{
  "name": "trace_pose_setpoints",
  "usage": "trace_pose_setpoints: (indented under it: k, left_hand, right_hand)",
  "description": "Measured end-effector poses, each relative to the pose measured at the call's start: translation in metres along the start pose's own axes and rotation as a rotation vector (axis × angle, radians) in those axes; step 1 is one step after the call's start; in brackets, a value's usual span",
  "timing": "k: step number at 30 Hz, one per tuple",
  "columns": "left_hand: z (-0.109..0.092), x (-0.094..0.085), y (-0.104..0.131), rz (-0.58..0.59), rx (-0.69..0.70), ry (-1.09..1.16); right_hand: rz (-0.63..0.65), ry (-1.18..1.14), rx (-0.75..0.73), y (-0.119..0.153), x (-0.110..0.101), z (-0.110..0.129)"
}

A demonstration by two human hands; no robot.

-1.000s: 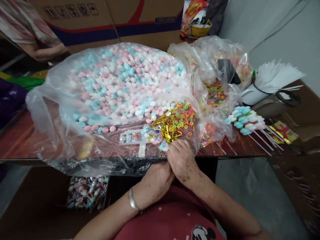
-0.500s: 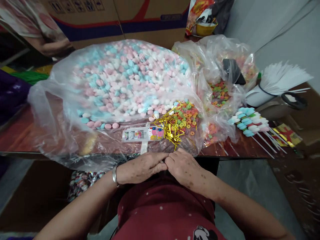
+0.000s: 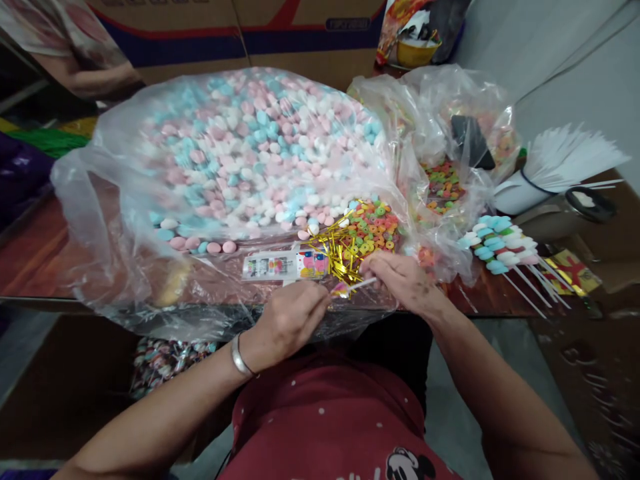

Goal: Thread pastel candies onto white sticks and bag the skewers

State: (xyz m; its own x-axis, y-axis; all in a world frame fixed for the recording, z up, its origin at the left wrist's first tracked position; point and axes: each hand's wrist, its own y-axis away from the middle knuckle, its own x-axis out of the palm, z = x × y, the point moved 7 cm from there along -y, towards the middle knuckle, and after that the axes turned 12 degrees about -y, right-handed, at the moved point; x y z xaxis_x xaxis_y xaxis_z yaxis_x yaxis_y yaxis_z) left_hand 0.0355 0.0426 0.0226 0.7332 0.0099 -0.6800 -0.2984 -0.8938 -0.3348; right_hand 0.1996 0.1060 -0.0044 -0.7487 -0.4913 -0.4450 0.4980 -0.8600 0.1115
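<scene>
The left forearm (image 3: 175,403) and right forearm (image 3: 500,373) angle inward from the lower corners. The left hand (image 3: 295,315) curls with fingers bunched; the right hand (image 3: 403,281), near it, pinches thumb against forefinger.

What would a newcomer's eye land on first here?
Probably the huge clear bag of pink, blue and white sweets, sprawled across the table. Next, gold strips near its front, beside colorful ring-shaped pieces. A white stick juts from the left hand toward the right hand.
</scene>
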Motion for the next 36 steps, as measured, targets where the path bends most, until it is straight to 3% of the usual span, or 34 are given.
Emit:
trace_pose_setpoints:
  k: [1,3,6,9,14,18,23,28,33,36]
  left_hand:
    - [0.01,-0.002,-0.001,-0.032,-0.144,0.121]
    - [0.028,0.002,0.0,-0.04,-0.416,0.377]
    - [0.039,0.014,0.005,-0.047,-0.67,0.714]
    - [0.043,0.022,0.007,-0.075,-0.731,0.881]
    - [0.046,0.03,0.011,-0.09,-0.783,0.962]
    - [0.046,0.032,0.012,-0.108,-0.8,0.991]
    - [0.045,0.032,0.013,-0.118,-0.802,1.047]
    - [0.045,0.034,0.012,-0.125,-0.812,1.082]
    - [0.041,0.039,0.007,-0.125,-0.815,1.147]
    - [0.033,0.047,0.003,-0.106,-0.795,1.196]
  right_hand:
    - [-0.128,0.145,-0.034,-0.005,-0.011,-0.003]
    - [-0.233,0.445,-0.089,-0.015,-0.017,-0.007]
    - [-0.169,0.753,-0.131,-0.028,-0.004,-0.01]
    - [-0.123,0.907,-0.177,-0.031,0.005,-0.006]
    - [-0.058,0.994,-0.274,-0.028,0.013,-0.001]
    - [-0.017,0.977,-0.29,-0.032,0.014,-0.006]
    - [-0.033,0.793,-0.231,-0.044,-0.005,-0.015]
    - [-0.2,0.518,-0.164,-0.042,-0.036,-0.013]
    - [-0.425,0.462,-0.16,-0.03,-0.054,-0.004]
    - [-0.537,0.086,-0.164,-0.022,-0.055,-0.007]
